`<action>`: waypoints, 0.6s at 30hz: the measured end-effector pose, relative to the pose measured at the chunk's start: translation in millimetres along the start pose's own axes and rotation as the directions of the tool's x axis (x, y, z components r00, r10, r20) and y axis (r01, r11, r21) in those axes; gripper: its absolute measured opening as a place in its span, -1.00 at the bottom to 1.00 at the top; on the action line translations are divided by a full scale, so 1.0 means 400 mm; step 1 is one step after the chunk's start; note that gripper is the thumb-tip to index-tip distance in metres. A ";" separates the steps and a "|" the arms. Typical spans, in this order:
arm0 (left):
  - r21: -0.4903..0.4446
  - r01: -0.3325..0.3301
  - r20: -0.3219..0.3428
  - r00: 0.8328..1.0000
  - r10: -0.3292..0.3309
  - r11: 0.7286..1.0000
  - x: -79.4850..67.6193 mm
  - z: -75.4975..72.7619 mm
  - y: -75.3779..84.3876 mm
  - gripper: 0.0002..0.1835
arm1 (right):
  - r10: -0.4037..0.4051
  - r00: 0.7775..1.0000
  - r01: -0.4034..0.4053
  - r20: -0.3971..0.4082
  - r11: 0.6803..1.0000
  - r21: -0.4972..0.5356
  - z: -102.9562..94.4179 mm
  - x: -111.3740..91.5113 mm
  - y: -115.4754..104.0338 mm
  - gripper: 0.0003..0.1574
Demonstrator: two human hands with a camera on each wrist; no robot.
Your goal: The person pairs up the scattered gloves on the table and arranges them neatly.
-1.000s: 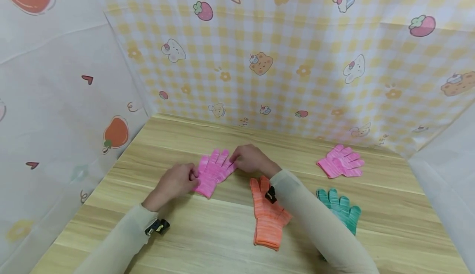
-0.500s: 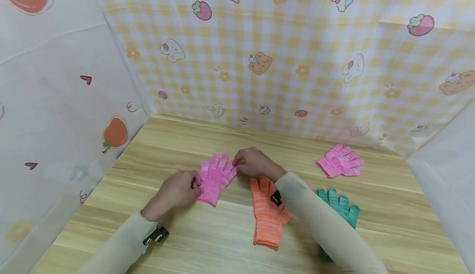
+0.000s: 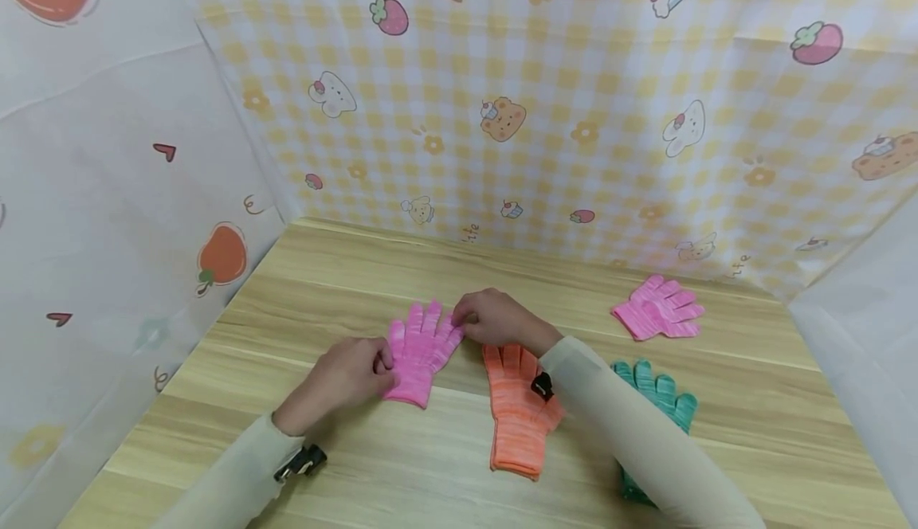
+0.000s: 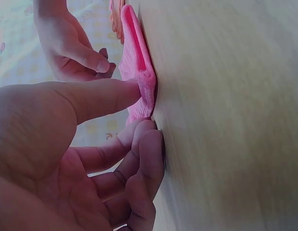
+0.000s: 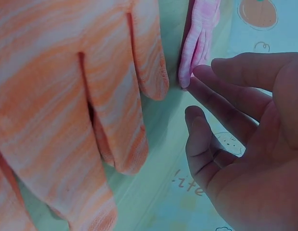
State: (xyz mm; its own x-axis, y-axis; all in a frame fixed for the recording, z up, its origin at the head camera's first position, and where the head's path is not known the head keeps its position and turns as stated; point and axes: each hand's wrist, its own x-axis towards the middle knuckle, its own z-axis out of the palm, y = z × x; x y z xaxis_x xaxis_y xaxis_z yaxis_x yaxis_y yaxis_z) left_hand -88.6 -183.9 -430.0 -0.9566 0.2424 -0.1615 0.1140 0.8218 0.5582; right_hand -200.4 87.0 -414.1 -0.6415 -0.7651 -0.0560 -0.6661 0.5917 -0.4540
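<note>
My L grip [image 3: 351,370] has the near pink glove [image 3: 419,358] by the side edge close to its cuff; the L wrist view shows my thumb pressed onto the knit at the cuff corner, index opp. it, other fingers bent down by the desk [image 3: 323,266]. That glove lies flat L of centre btwn my 2 hands, fingers spread twd the back, cuff twd me, its opening gaping a bit. My R grip [image 3: 498,319] is at the glove's R-hand outer finger: fingertips touch the tip, thumb clear of it in the R wrist view, so it's loose, not clamped on anything. Just R of the near pink glove, w/ a gap btwn, is an orange glove [image 3: 518,425], cuff twd me, partly under my R wrist & the black clip [image 3: 543,386] there. Further R, a green glove [image 3: 663,392] is partly hidden by my R sleeve [image 3: 631,433]. The far pink glove [image 3: 658,310] lies at back R, nr the wall, well apart from my hands, fingers pointing R. Behind the desk hangs a yellow-&-white checked cloth [image 3: 545,170] w/ strawberries, cupcakes, etc.; a white printed sheet [image 3: 107,194] covers the L side.
</note>
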 end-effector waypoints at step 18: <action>0.024 -0.033 -0.042 0.999 0.034 0.999 -0.010 -0.007 0.022 -0.82 | -0.028 0.996 0.031 -0.086 0.999 0.043 -0.020 -0.031 0.010 -0.74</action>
State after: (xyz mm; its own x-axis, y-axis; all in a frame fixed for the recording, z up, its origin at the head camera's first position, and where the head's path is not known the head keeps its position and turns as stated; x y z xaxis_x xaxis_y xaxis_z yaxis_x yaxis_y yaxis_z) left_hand -84.5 -179.2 -422.4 -0.9627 0.2481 -0.1077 0.1520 0.8257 0.5433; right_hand -198.2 100.8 -407.9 -0.6532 -0.7564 0.0334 -0.6688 0.5558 -0.4938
